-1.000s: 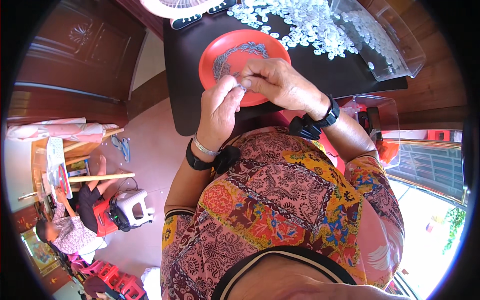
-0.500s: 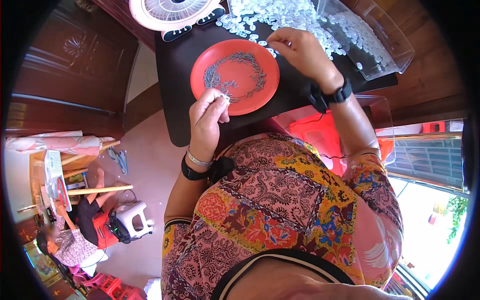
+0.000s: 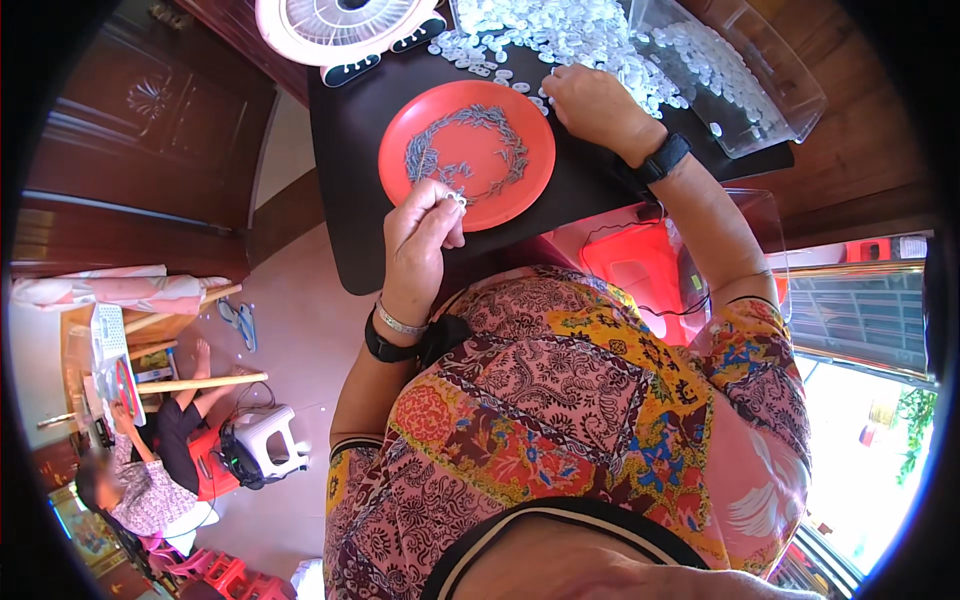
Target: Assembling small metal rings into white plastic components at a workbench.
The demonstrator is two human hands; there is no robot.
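Over red plate's near rim: left hand [image 3: 420, 228], thumb and bent forefinger pinched together on a small white piece [image 3: 457, 199]; other fingers curled into the palm.
White piece position: at the tips of the left thumb and forefinger, poking out on the right side; exact shape too small to tell.
Far right of plate: right hand [image 3: 603, 112], palm down, fingers bent, tips at the near edge of the oval pieces [image 3: 590, 42]; gap between thumb and fingers hidden, cannot tell whether it grips one.
Oval pieces: pale, small, heaped on far side of table, a few strays between heap and plate.
Red plate [image 3: 542, 170]: on black table [image 3: 350, 225], left of the right hand, beyond the left hand.
Grey pins [image 3: 423, 160]: thin, in a rough ring inside plate, thickest on left, small cluster inside ring.
Clear bin [image 3: 790, 75]: far right, tilted, more oval pieces inside.
Pink fan [image 3: 345, 25]: far left, beside table's edge.
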